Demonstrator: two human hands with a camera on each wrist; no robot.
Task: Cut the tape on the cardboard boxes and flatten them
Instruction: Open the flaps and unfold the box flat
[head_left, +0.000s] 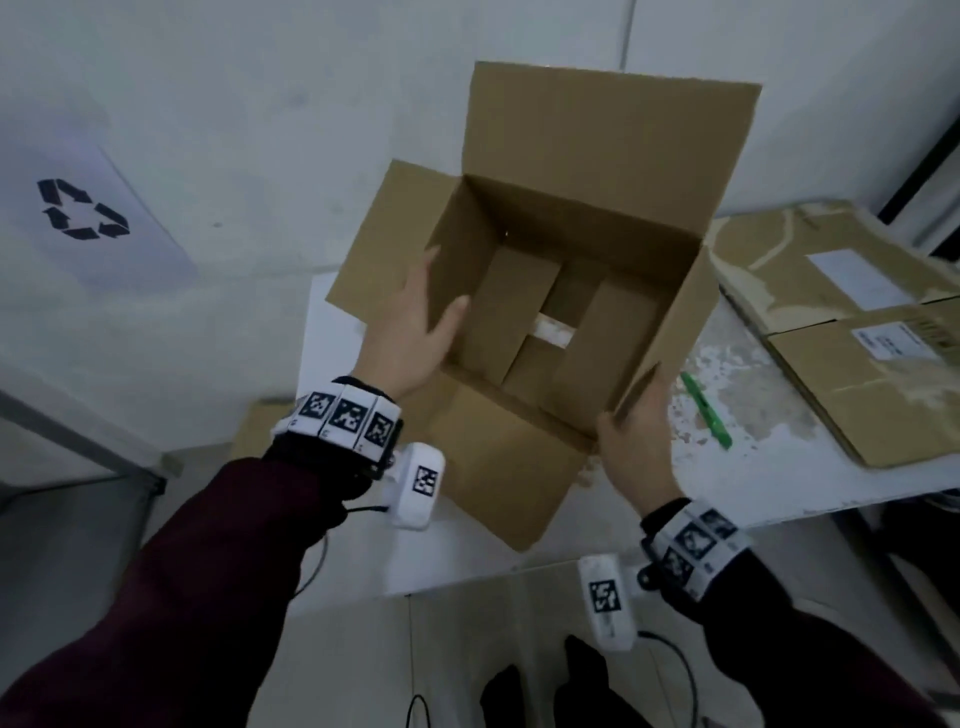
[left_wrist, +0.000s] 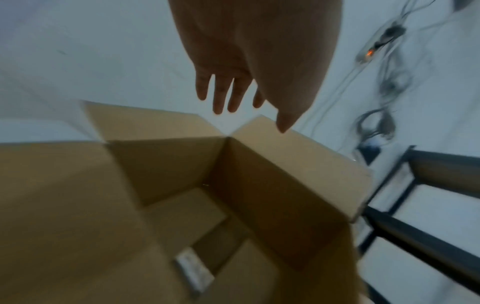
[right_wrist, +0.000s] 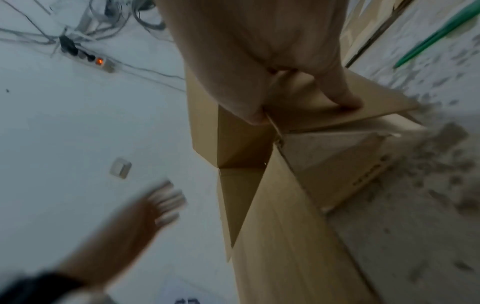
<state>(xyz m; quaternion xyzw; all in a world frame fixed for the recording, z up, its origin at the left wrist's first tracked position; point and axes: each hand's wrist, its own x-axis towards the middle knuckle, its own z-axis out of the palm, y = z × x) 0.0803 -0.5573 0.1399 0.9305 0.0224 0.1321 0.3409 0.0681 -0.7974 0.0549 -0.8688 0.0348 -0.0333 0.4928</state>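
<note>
An open brown cardboard box (head_left: 493, 457) is held tilted above the table edge, its top flaps spread out. Inside, the bottom flaps show a pale strip (head_left: 556, 332) across the gap between them. My right hand (head_left: 634, 431) grips the box's near right corner. The right wrist view shows its thumb (right_wrist: 254, 115) and fingers (right_wrist: 348, 100) pinching a flap of the box (right_wrist: 285, 226). My left hand (head_left: 415, 322) is open with straight fingers (left_wrist: 221, 98) at the left side of the box (left_wrist: 272, 185); I cannot tell whether it touches.
A green utility knife (head_left: 706, 410) lies on the worn white table (head_left: 779, 478) right of the box. Flattened boxes with labels (head_left: 857, 332) lie at the table's far right. A recycling-symbol sheet (head_left: 83, 213) is at left. On the floor are a power strip (right_wrist: 88, 57) and cables.
</note>
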